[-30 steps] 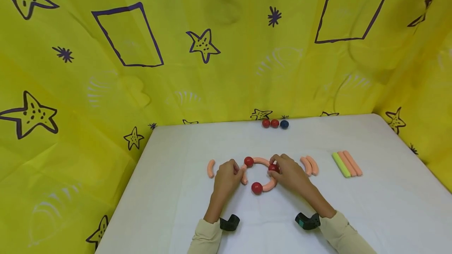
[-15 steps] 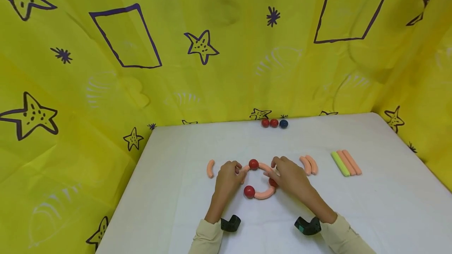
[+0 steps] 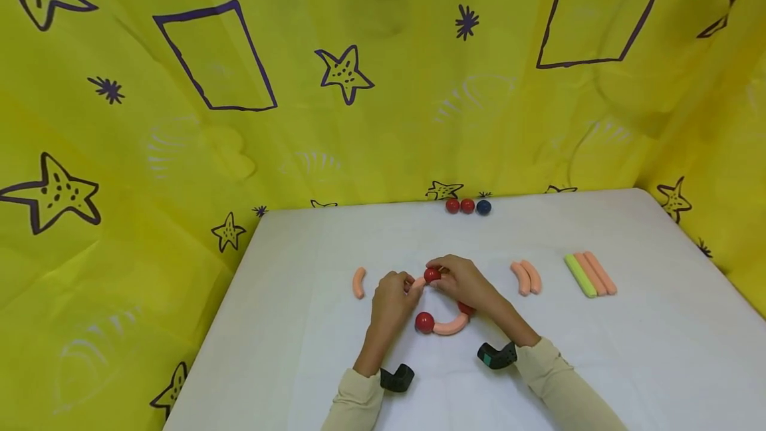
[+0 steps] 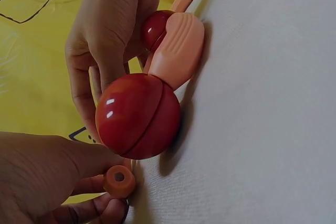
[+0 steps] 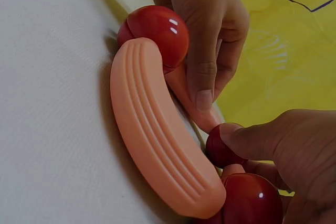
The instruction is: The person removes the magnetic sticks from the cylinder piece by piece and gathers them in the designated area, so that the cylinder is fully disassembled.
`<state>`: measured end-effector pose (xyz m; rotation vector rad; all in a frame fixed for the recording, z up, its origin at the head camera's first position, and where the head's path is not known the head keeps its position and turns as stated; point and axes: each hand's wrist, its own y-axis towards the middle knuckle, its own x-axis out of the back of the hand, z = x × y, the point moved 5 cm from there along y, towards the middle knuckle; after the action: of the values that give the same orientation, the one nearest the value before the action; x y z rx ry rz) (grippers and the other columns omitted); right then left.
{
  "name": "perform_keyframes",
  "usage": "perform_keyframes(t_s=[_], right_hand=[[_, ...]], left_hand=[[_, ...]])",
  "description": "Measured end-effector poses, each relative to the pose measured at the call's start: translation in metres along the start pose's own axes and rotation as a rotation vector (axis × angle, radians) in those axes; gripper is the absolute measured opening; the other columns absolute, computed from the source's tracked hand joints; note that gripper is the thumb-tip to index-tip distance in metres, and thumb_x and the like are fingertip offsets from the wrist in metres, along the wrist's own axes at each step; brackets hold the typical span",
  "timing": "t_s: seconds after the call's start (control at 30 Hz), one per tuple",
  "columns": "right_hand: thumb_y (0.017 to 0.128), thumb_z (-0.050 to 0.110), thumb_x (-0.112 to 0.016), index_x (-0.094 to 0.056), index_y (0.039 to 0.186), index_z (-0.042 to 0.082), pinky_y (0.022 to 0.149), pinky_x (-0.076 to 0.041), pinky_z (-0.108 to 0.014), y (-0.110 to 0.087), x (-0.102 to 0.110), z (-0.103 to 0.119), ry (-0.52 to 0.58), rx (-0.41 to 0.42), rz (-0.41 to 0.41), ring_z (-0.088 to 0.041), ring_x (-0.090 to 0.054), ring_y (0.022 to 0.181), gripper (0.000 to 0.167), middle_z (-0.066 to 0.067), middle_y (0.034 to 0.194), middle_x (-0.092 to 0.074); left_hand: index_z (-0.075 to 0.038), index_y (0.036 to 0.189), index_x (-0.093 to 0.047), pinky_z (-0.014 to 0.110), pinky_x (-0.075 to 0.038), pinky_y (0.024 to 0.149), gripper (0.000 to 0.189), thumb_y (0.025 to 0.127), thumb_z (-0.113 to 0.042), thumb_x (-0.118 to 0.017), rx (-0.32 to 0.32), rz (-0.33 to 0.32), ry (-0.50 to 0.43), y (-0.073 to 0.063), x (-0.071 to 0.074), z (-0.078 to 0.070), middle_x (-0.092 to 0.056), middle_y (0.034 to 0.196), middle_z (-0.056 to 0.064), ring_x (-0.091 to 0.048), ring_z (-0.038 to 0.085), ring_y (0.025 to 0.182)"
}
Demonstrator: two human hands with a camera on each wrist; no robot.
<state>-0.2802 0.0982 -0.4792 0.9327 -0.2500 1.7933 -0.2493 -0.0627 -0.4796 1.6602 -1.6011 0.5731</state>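
Note:
Red balls and curved peach rods form a partial ring on the white table. My left hand [image 3: 391,301] pinches a curved peach rod [image 3: 417,283], whose free end with a grey tip shows in the left wrist view. At the ring's far side, my right hand [image 3: 469,281] holds a red ball [image 3: 432,275] between thumb and fingers, touching that rod. Nearer me, another curved rod [image 5: 163,129] joins the front red ball [image 3: 425,322] to the right-hand red ball [image 5: 252,198]. My right hand mostly hides the rod between the far and right-hand balls in the head view.
A single curved rod [image 3: 358,283] lies left of the ring. Two curved rods [image 3: 526,277] lie to its right, then a green straight rod [image 3: 580,275] and two peach straight rods [image 3: 595,274]. Two red balls [image 3: 459,206] and a blue ball [image 3: 483,207] sit by the yellow curtain [image 3: 383,118].
My right hand has left the right-hand ball and moved left to the far ball. The right-hand ball has shifted towards me, and the front ball slightly left. My left hand still pinches its rod.

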Motion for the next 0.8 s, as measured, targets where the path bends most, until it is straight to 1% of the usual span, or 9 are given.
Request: perform_keyframes(t_s=[0.1, 0.2, 0.4, 0.5, 0.67, 0.8], right_hand=[[0.085, 0.009, -0.074, -0.067, 0.116, 0.003, 0.081, -0.052, -0.033, 0.0004, -0.0015, 0.0001, 0.001, -0.011, -0.01, -0.02, -0.063, 0.093, 0.033, -0.01, 0.105, -0.069], [0.085, 0.01, -0.074, -0.067, 0.117, 0.004, 0.083, -0.052, -0.036, 0.0004, -0.002, 0.0014, -0.01, -0.024, -0.006, -0.02, -0.064, 0.096, 0.033, -0.01, 0.107, -0.069], [0.086, 0.011, -0.073, -0.066, 0.118, 0.003, 0.085, -0.052, -0.04, -0.0009, -0.0006, 0.0044, -0.036, -0.036, -0.003, -0.021, -0.064, 0.097, 0.034, -0.011, 0.109, -0.069], [0.086, 0.011, -0.073, -0.066, 0.118, 0.003, 0.085, -0.052, -0.04, -0.001, 0.0, 0.0042, -0.046, -0.042, -0.012, -0.021, -0.063, 0.097, 0.034, -0.012, 0.11, -0.069], [0.086, 0.01, -0.074, -0.066, 0.118, 0.002, 0.084, -0.053, -0.041, -0.0013, 0.0011, 0.002, -0.073, -0.039, -0.046, -0.023, -0.063, 0.098, 0.034, -0.014, 0.113, -0.068], [0.086, 0.01, -0.073, -0.065, 0.119, 0.002, 0.087, -0.052, -0.042, -0.0014, 0.0012, 0.0006, -0.073, -0.044, -0.042, -0.024, -0.063, 0.101, 0.035, -0.015, 0.114, -0.068]], left_hand=[[-0.005, 0.086, -0.072, 0.021, -0.042, 0.053, 0.027, 0.09, -0.032, -0.07, 0.01, -0.01, 0.013, 0.0001, -0.0012, 0.0006, -0.06, 0.075, 0.003, -0.052, 0.009, 0.067], [-0.005, 0.086, -0.072, 0.021, -0.042, 0.054, 0.028, 0.09, -0.032, -0.069, 0.014, -0.012, 0.024, 0.0005, -0.0016, 0.0009, -0.06, 0.075, 0.002, -0.053, 0.009, 0.067], [-0.004, 0.085, -0.072, 0.021, -0.041, 0.054, 0.028, 0.09, -0.032, -0.069, -0.014, -0.017, 0.021, 0.0011, -0.0015, -0.001, -0.059, 0.072, 0.002, -0.052, 0.01, 0.065], [-0.004, 0.084, -0.071, 0.022, -0.041, 0.054, 0.027, 0.09, -0.03, -0.07, -0.016, -0.007, 0.006, 0.0014, -0.0003, -0.0014, -0.058, 0.072, 0.003, -0.051, 0.011, 0.065], [-0.002, 0.084, -0.071, 0.022, -0.043, 0.056, 0.025, 0.089, -0.027, -0.072, -0.01, 0.005, 0.0, 0.002, 0.0021, 0.0021, -0.058, 0.072, 0.004, -0.052, 0.012, 0.066], [-0.002, 0.084, -0.07, 0.02, -0.043, 0.056, 0.026, 0.09, -0.028, -0.071, 0.0, 0.021, -0.015, 0.0034, 0.0025, 0.0042, -0.057, 0.072, 0.003, -0.05, 0.01, 0.065]])
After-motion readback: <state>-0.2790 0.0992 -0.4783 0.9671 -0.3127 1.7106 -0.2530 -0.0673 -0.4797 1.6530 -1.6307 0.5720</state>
